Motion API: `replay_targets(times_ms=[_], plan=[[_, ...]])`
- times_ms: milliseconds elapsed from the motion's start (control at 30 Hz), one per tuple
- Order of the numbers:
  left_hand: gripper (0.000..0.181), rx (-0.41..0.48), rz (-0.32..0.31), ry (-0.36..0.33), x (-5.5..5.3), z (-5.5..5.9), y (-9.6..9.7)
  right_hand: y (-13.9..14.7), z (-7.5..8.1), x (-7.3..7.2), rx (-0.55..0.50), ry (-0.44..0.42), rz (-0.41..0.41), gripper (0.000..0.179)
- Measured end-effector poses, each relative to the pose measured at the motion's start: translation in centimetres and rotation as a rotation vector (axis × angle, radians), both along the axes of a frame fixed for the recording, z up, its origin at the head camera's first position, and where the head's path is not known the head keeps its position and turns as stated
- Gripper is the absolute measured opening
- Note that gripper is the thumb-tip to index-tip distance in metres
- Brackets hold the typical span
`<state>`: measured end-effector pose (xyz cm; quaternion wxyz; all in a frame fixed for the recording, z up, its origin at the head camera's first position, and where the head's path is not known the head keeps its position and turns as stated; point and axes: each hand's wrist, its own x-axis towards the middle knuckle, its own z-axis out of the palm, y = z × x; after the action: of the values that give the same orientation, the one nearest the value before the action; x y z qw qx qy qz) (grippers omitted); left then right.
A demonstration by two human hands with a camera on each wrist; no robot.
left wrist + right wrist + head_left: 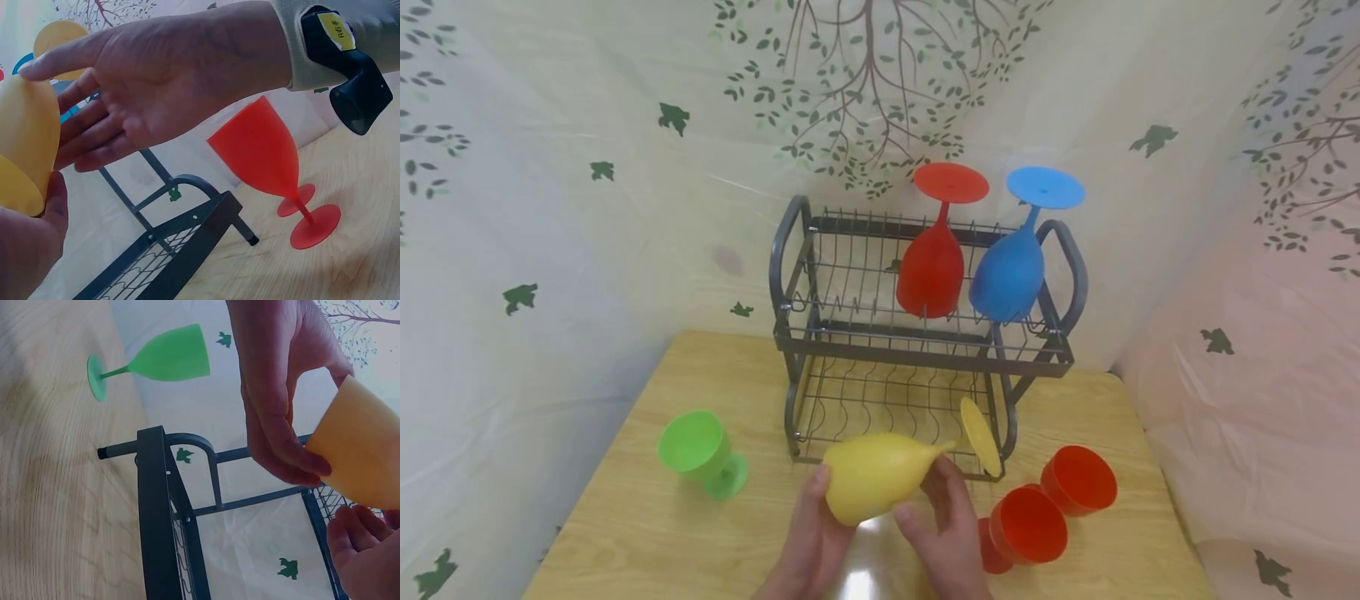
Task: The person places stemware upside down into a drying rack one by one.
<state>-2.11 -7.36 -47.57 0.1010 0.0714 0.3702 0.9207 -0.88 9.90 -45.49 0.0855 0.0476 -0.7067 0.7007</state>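
Note:
A yellow plastic goblet (880,475) is held on its side between both hands, its rim to the left and its round foot to the right. My left hand (816,537) grips the bowl at the rim end; in the right wrist view its thumb and fingers (290,447) span the rim. At the stem end is my right hand (947,529), thumb in front and fingers bent behind the bowl. Behind the goblet stands a dark two-tier dish rack (895,354). Upside down on its upper tier are a red goblet (931,271) and a blue goblet (1011,279).
To the left on the wooden table (625,533) stands a green goblet (696,446). Two more red goblets, a nearer one (1028,527) and a farther one (1080,482), stand right of the hands. A leaf-printed cloth (625,250) hangs behind the table.

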Motion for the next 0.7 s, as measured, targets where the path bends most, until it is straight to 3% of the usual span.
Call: replay_targets(times_ms=[100, 233, 367, 467, 567, 700], plan=[[0.044, 0.022, -0.016, -0.028, 0.0, -0.1, 0.2, -0.3, 0.3, -0.1, -0.004, -0.030, -0.024, 0.065], [0.045, -0.016, -0.009, -0.031, 0.0, -0.2, 0.1, -0.4, 0.6, -0.3, -0.002, -0.060, -0.025, 0.066], [0.046, -0.108, 0.029, -0.027, 0.2, -0.1, -0.2, -0.2, 0.6, -0.3, -0.008, -0.059, -0.024, 0.066], [0.050, -0.228, 0.080, 0.000, 0.5, 0.5, -0.5, 0.0, 0.6, -0.3, -0.007, -0.053, -0.040, 0.067], [0.051, -0.373, 0.204, 0.045, 0.4, 1.5, -1.0, 0.3, 0.7, -0.3, -0.021, -0.044, -0.058, 0.068], [0.047, -0.602, 0.469, 0.162, -0.5, 3.1, -2.0, 0.7, 1.1, -0.2, -0.042, -0.027, -0.068, 0.068]])
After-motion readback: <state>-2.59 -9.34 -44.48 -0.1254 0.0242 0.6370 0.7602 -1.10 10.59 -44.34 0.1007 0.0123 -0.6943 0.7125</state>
